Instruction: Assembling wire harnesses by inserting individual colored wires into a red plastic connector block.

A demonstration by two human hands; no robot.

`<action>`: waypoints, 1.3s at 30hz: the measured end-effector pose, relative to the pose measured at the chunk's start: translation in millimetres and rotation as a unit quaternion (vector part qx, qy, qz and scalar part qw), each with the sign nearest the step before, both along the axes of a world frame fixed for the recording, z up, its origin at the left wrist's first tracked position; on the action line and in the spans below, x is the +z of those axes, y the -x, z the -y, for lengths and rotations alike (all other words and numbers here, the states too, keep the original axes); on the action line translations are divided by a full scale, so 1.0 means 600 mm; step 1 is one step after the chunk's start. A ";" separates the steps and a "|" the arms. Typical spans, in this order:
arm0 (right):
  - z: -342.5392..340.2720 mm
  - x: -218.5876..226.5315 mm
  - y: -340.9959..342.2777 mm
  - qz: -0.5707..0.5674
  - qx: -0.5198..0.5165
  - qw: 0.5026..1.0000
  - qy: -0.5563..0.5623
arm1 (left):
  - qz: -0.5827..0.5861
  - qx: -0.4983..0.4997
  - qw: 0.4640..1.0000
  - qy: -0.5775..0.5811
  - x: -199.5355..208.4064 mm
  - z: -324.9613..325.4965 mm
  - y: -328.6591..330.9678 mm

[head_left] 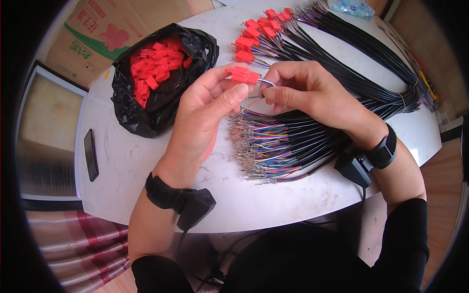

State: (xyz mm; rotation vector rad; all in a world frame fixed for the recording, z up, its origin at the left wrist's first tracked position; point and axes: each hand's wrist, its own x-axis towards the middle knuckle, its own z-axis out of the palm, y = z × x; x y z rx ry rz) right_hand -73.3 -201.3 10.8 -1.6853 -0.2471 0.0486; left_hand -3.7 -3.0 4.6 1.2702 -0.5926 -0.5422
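Between the thumb and fingers of my left hand is a red plastic connector housing, held up over the table. Thin coloured wires run from its right end to my right hand, whose thumb and forefinger pinch them. A red wire hangs just below those fingertips. Under my hands lies a bundle of black cables, its stripped coloured ends with metal terminals fanned toward the left. Behind it, more cables end in fitted red connectors.
At the left, a black plastic bag stands open with many loose red housings inside. A phone lies near the white table's left edge. A cardboard box is beyond the bag, and a blue-white packet at the back.
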 end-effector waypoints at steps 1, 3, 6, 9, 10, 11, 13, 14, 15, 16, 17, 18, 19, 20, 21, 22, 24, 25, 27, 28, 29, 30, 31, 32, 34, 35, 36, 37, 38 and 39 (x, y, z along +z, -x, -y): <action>0.000 0.001 0.000 0.000 0.001 1.000 0.000 | 0.005 -0.001 1.000 -0.001 -0.001 -0.001 -0.001; -0.001 0.002 -0.001 -0.015 0.013 0.999 -0.026 | 0.010 -0.002 1.000 -0.003 -0.004 -0.002 -0.003; -0.001 0.008 0.002 -0.034 -0.001 0.999 -0.008 | 0.014 -0.004 1.000 -0.013 -0.009 -0.004 -0.006; 0.001 0.009 0.001 -0.054 -0.016 0.998 -0.005 | 0.037 0.003 0.999 -0.027 -0.011 -0.005 -0.005; 0.001 0.009 0.000 -0.055 -0.017 0.998 -0.005 | 0.066 0.005 0.997 -0.049 -0.008 -0.006 -0.004; 0.001 0.010 -0.001 -0.065 -0.026 0.998 -0.005 | 0.095 0.007 0.993 -0.071 -0.006 -0.006 -0.003; 0.003 0.008 -0.002 -0.076 -0.036 0.996 -0.005 | 0.099 0.007 0.992 -0.071 -0.004 -0.006 0.000; 0.004 0.007 -0.002 -0.074 -0.034 0.997 -0.006 | 0.104 0.009 0.992 -0.071 -0.005 -0.006 0.000; 0.004 0.007 -0.002 -0.072 -0.031 0.997 -0.007 | 0.104 0.008 0.992 -0.072 -0.004 -0.006 0.001; 0.004 0.007 -0.002 -0.073 -0.032 0.997 -0.007 | 0.110 0.005 0.991 -0.071 -0.004 -0.006 0.001; 0.004 0.007 -0.001 -0.073 -0.031 0.997 -0.010 | 0.116 0.002 0.991 -0.069 -0.004 -0.005 0.001; 0.004 0.008 -0.001 -0.072 -0.029 0.997 -0.014 | 0.116 0.001 0.991 -0.070 -0.005 -0.005 0.001; 0.003 0.008 -0.001 -0.072 -0.029 0.997 -0.015 | 0.128 0.010 0.989 -0.073 -0.005 -0.005 0.002; 0.003 0.008 -0.001 -0.076 -0.028 0.997 -0.011 | 0.139 0.020 0.987 -0.076 -0.006 -0.006 0.002; 0.003 0.007 -0.001 -0.080 -0.027 0.996 -0.008 | 0.139 0.018 0.987 -0.076 -0.007 -0.005 0.002; 0.004 0.006 -0.002 -0.081 -0.029 0.996 -0.008 | 0.175 0.033 0.980 -0.092 -0.008 -0.004 0.001; 0.004 0.004 -0.004 -0.081 -0.025 0.996 -0.015 | 0.212 0.048 0.970 -0.107 -0.010 -0.004 -0.001; 0.004 0.003 -0.004 -0.081 -0.026 0.996 -0.016 | 0.254 0.058 0.959 -0.111 -0.010 -0.005 -0.003; 0.003 0.001 -0.004 -0.083 -0.031 0.995 -0.035 | 0.295 0.068 0.946 -0.115 -0.012 -0.005 -0.005; 0.002 0.002 -0.004 -0.083 -0.031 0.995 -0.036 | 0.303 0.067 0.943 -0.118 -0.013 -0.005 -0.006; 0.002 0.002 -0.004 -0.083 -0.029 0.995 -0.040 | 0.311 0.067 0.940 -0.120 -0.015 -0.005 -0.007; 0.002 0.003 -0.004 -0.083 -0.026 0.995 -0.045 | 0.311 0.067 0.940 -0.120 -0.017 -0.005 -0.007; 0.002 0.002 -0.004 -0.083 -0.027 0.995 -0.045 | 0.283 0.060 0.951 -0.106 -0.020 -0.004 -0.006; 0.003 0.001 -0.004 -0.080 -0.021 0.995 -0.049 | 0.254 0.054 0.961 -0.092 -0.022 -0.004 -0.005; 0.005 0.000 -0.003 -0.078 -0.018 0.995 -0.053 | 0.212 0.048 0.971 -0.098 -0.014 -0.001 0.002; 0.005 -0.001 -0.003 -0.073 -0.014 0.995 -0.059 | 0.169 0.041 0.979 -0.103 -0.011 0.000 0.004; 0.005 -0.001 -0.003 -0.068 -0.010 0.996 -0.065 | 0.169 0.042 0.979 -0.103 -0.011 0.000 0.005; 0.006 -0.001 -0.003 -0.068 -0.010 0.996 -0.065 | 0.157 0.038 0.982 -0.101 -0.010 -0.001 0.005; 0.006 -0.001 -0.004 -0.066 -0.010 0.996 -0.059 | 0.146 0.035 0.984 -0.098 -0.010 -0.001 0.005; 0.006 -0.001 -0.004 -0.065 -0.011 0.996 -0.052 | 0.146 0.035 0.984 -0.098 -0.011 -0.001 0.005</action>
